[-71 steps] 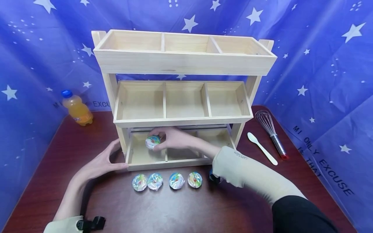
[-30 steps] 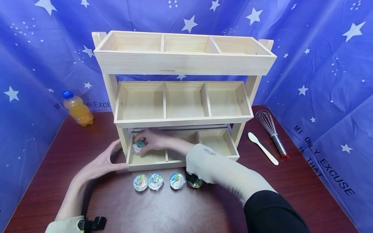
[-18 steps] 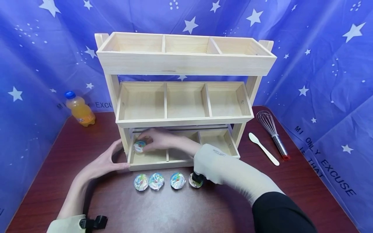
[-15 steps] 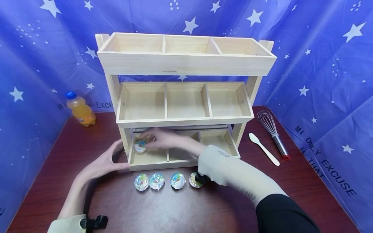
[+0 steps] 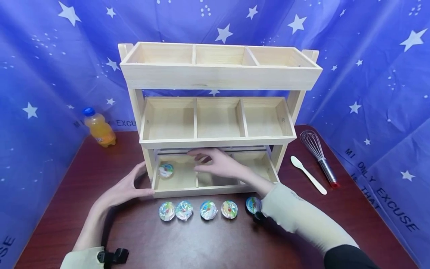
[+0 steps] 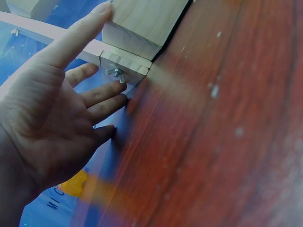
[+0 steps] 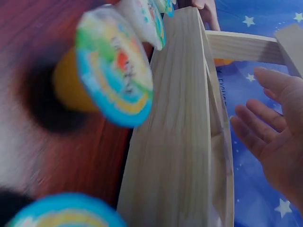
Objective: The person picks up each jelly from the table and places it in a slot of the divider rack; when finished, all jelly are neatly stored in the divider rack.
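Observation:
A foil-lidded jelly cup (image 5: 166, 170) lies in the bottom tier's left compartment of the wooden rack (image 5: 220, 77). My right hand (image 5: 218, 163) hovers over the divider and middle compartment of that tier, apart from the cup and holding nothing; in the right wrist view its fingers are loosely extended. At the rack's lower left corner rests my left hand (image 5: 122, 190), its thumb touching the box's end, the other fingers spread near the upright's foot and wing nut (image 6: 116, 72). Along the rack's front stand several more jelly cups (image 5: 209, 210), one (image 5: 253, 205) beside the right wrist.
An orange drink bottle (image 5: 100, 129) stands at the back left. To the right of the rack lie a white spoon (image 5: 308, 175) and a whisk (image 5: 319, 158) with a red end. A blue star-printed curtain (image 5: 369, 74) encloses the table's back and sides.
My right hand carried the jelly cup left into the bottom-left compartment, let it go and withdrew to the right. The left hand keeps its place at the corner. The view has shifted slightly.

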`<action>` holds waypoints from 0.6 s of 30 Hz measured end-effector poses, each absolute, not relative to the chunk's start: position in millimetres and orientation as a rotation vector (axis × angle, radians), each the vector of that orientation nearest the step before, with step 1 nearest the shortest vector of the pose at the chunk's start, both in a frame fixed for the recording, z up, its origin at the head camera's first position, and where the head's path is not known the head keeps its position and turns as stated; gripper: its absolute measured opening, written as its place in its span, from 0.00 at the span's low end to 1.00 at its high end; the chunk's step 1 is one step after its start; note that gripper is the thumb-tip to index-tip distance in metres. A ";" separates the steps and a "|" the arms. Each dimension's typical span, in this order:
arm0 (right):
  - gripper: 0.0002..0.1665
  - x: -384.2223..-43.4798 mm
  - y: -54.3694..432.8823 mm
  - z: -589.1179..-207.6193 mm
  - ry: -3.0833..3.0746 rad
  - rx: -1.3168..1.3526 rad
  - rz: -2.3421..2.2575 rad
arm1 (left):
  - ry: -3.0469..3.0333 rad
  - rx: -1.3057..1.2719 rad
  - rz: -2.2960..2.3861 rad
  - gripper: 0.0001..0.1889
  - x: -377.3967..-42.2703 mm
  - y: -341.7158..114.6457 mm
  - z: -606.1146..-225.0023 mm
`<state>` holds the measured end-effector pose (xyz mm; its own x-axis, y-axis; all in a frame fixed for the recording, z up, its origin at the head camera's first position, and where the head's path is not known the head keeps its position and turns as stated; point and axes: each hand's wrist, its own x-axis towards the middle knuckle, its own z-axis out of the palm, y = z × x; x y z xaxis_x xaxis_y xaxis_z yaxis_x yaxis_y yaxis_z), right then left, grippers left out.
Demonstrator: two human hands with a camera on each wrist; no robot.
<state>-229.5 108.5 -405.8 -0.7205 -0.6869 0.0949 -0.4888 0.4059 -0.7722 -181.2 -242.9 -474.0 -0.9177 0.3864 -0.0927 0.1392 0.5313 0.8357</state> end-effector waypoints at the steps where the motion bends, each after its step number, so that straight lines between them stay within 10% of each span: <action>1: 0.31 -227.0 112.9 -404.5 2.433 -1.029 -1.219 | 2.505 0.441 1.336 0.57 -180.9 -243.2 -474.2; 18: 0.29 -188.1 188.6 -407.5 2.469 -1.046 -1.471 | 2.488 0.458 1.357 0.55 -181.5 -242.7 -474.3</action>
<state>-188.1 188.6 -407.5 -0.7630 -0.5911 0.2617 -0.5115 0.3045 -0.8035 -181.5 -242.7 -474.3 -0.9137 0.3977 -0.0835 0.1452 0.5114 0.8470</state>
